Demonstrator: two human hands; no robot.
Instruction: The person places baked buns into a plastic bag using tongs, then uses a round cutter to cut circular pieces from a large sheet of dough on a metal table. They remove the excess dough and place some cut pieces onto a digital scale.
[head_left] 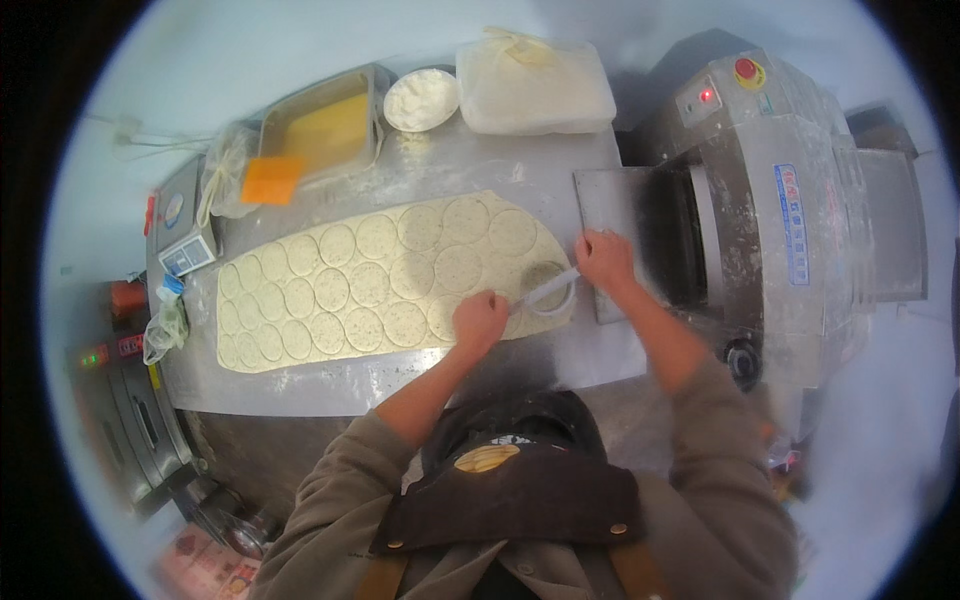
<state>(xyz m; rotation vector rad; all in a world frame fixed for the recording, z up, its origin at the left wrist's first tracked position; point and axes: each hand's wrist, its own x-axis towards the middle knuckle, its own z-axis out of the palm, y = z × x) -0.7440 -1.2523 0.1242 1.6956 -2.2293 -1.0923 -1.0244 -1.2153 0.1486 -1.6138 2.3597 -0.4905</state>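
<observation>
A wide sheet of speckled pale dough (403, 325) lies on the metal table, with rows of round outlines cut into most of it. Over its right end, a round dough cutter (552, 288) with a handle on each side is held tilted. My left hand (481, 320) is closed around the cutter's left handle, close above the dough. On the other side my right hand (605, 260) is closed on the right handle, just past the dough's edge. The cutter is slightly blurred, and I cannot tell whether its rim touches the dough.
Behind the dough stand a metal tray (374, 120) with yellow contents, a bowl of white powder (421, 98) and a white wrapped block (538, 88). An orange scraper (271, 180) and a scale (186, 235) are at left. A large dough machine (790, 220) borders the right.
</observation>
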